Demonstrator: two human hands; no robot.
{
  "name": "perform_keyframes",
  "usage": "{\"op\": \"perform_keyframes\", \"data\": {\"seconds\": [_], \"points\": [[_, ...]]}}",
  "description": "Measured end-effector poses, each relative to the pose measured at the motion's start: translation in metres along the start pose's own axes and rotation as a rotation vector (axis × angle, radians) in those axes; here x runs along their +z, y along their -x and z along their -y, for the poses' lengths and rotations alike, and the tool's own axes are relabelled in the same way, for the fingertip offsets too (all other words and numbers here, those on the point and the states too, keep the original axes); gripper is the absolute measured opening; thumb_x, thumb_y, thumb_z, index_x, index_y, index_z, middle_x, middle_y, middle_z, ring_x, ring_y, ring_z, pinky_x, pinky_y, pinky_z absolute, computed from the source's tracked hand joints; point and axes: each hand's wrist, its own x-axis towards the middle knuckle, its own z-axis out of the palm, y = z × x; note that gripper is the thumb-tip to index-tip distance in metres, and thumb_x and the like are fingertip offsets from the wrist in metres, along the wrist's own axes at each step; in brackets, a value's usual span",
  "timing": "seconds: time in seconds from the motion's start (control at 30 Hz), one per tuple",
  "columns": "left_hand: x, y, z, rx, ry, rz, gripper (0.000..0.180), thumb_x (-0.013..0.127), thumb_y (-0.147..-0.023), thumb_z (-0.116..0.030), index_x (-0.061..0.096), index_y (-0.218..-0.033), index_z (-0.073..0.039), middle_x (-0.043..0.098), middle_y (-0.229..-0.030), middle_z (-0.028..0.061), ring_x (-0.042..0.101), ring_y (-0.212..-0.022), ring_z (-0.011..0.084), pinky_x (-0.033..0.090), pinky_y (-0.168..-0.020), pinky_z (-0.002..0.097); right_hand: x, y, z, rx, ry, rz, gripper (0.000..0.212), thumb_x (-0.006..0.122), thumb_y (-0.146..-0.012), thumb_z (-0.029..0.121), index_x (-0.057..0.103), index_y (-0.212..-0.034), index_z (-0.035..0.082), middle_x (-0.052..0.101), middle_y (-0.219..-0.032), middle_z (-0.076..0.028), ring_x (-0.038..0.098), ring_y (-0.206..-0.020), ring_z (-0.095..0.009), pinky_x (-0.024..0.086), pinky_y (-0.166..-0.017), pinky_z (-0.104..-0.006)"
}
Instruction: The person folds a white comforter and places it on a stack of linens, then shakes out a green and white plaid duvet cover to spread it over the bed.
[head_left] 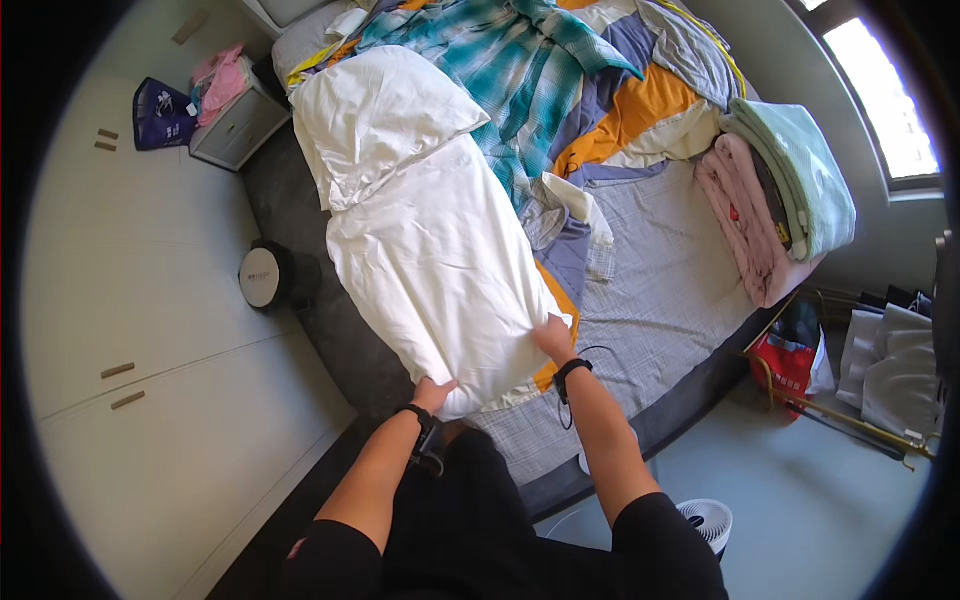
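Here, white pillow point(440, 270) on bed point(670, 300), both hands' grip at its near end

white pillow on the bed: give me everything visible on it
The white pillow is long, soft and plump, in a plain white fabric case with creases. It lies lengthwise along the bed's left edge, on the grey checked sheet. A loose white flap or second white piece folds over its far end. The left hand grips its near end from below; the right hand presses its near right corner. A teal plaid cloth lies against its far right side.
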Motion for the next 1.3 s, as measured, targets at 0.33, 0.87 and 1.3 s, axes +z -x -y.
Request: {"op": "perform_keyframes", "data": {"seconds": [0.33,0.87,1.3], "points": [[0.077,0.124,-0.025,0.152,-0.231,0.125,0.050,0.072,-0.073,-0.029,0.059,-0.109,0.003,0.061,-0.107,0.0242,0.059,-0.103,0.0329,0.046,-0.087,0.0374,-0.049,0.077,-0.111,0.054,-0.181,-0.264,0.034,0.052,-0.063,0.012,0.065,-0.091,-0.002,0.065,-0.086,-0.025,0.062,-0.082,-0.042,0.048,-0.075,-0.0437],[-0.116,-0.086,-0.095,0.139,0.110,0.311,0.032,0.069,-0.077,-0.030,0.065,-0.093,-0.003,0.065,-0.077,0.0047,0.061,-0.066,0.0162,0.049,-0.060,0.0308,-0.022,0.046,0.012,0.219,0.276,-0.412,0.061,0.062,-0.070,0.025,0.046,-0.124,0.002,0.051,-0.120,-0.024,0.047,-0.113,-0.036,0.038,-0.096,-0.0432],[-0.234,-0.297,-0.335,0.011,0.318,-0.503,0.094,0.078,-0.062,-0.053,0.045,-0.117,0.017,0.053,-0.117,0.0285,0.053,-0.111,0.0326,0.042,-0.093,0.0371,0.044,-0.226,0.308,0.340,-0.891,0.060,0.062,0.070,-0.076,0.039,0.047,-0.119,-0.001,0.059,-0.101,-0.010,0.056,-0.080,-0.020,0.046,-0.063,-0.0311]]}}
